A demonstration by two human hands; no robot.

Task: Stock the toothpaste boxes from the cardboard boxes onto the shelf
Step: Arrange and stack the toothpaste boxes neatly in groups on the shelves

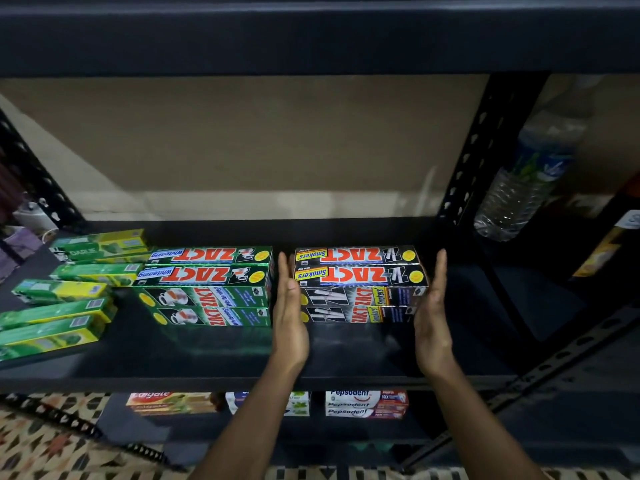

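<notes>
From the head camera, both hands reach onto the dark shelf (346, 344) and flank a stack of black Zact Smokers toothpaste boxes (360, 284), two wide and two high. The left hand (290, 317) stands flat, fingers straight and together, palm against the stack's left end; the right hand (433, 317) mirrors it at the right end, so the stack sits pressed between two open palms, with no finger curled round any box. Just outside the left hand, nearly touching its back, lies a matching stack of green Zact Whitening boxes (207, 287), leaving only a narrow gap for that hand. Farther out on that side, green-and-yellow Darlie boxes (65, 296) lie loosely, several askew. Outside the right hand the shelf is bare up to a black perforated upright (485, 147), and beyond that post a clear plastic water bottle (526, 174) stands. Beyond the fingertips is a plain beige back wall (242, 143). Below the wrists, on the lower shelf, lie Colgate boxes (169, 403) and Pepsodent boxes (367, 405), and a patterned rug (52, 441) covers the floor.
</notes>
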